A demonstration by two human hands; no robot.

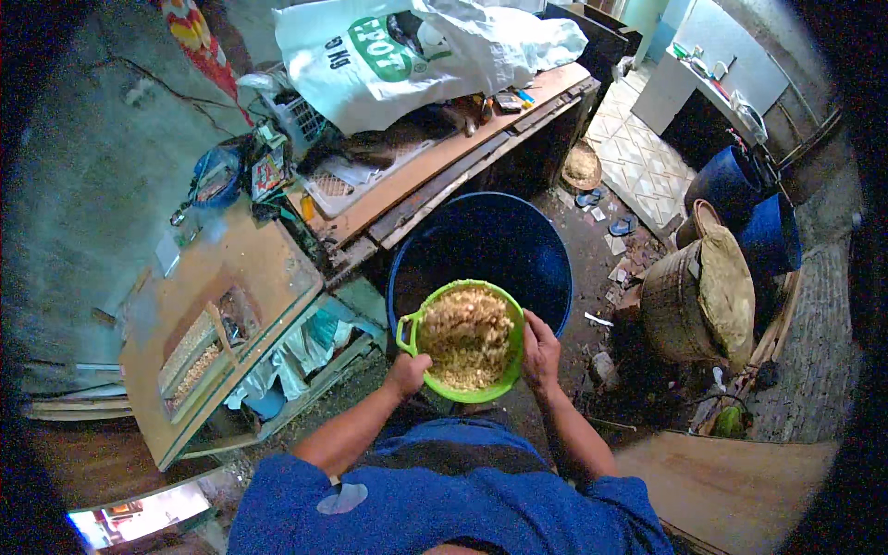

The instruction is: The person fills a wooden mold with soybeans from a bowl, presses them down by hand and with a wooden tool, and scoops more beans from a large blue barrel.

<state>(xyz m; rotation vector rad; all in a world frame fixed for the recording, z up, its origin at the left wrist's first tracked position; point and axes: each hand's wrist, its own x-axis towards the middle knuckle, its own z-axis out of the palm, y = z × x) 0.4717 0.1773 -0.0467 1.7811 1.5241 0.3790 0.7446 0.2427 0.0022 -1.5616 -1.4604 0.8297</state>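
Between my two hands is a round green plastic bowl (516,368) with a loop handle on its left side. It holds a heap of pale tan, crumbly material (467,338), like chopped grain or shavings. My left hand (407,376) grips the lower left rim beside the loop handle. Fingers of my right hand (541,351) wrap the right side of the bowl, partly hidden beneath it. A large dark blue drum (481,227) stands just beyond, and the bowl covers part of its near rim. The drum's inside is dark, so its contents cannot be made out.
A wooden bench (398,199) carries a large white sack (361,69). At left stands a tilted wooden board (254,268). To the right are a woven basket (680,305) with a tan cloth cover, blue barrels (772,236) and slippers (622,226) on the littered floor.
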